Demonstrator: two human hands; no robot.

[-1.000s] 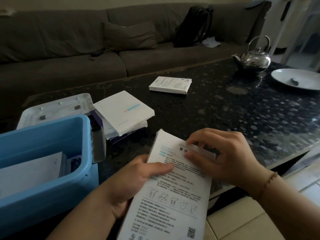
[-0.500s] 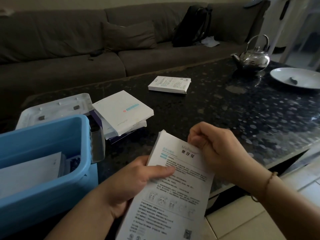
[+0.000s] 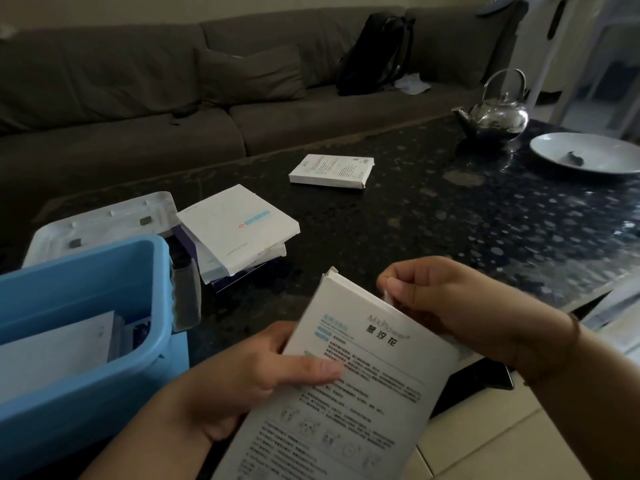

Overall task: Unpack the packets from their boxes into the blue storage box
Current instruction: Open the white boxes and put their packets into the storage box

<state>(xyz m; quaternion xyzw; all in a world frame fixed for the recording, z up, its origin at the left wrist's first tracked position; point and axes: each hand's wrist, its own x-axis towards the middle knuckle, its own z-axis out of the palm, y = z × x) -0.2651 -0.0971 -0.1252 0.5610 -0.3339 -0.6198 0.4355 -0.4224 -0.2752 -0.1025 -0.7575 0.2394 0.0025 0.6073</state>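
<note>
Box point(image 3: 346, 386): left hand point(image 3: 242, 382) clamps its side; right hand point(image 3: 446, 306) pinches the end flap. Pull flap fully open, keeping box steady, beside blue storage box point(image 3: 86, 393).

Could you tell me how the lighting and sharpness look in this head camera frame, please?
Head view: dim room, sofa murky; window light glares on the kettle and glossy table; wide-angle bending at edges; held box print soft, right hand slightly blurred.
</note>
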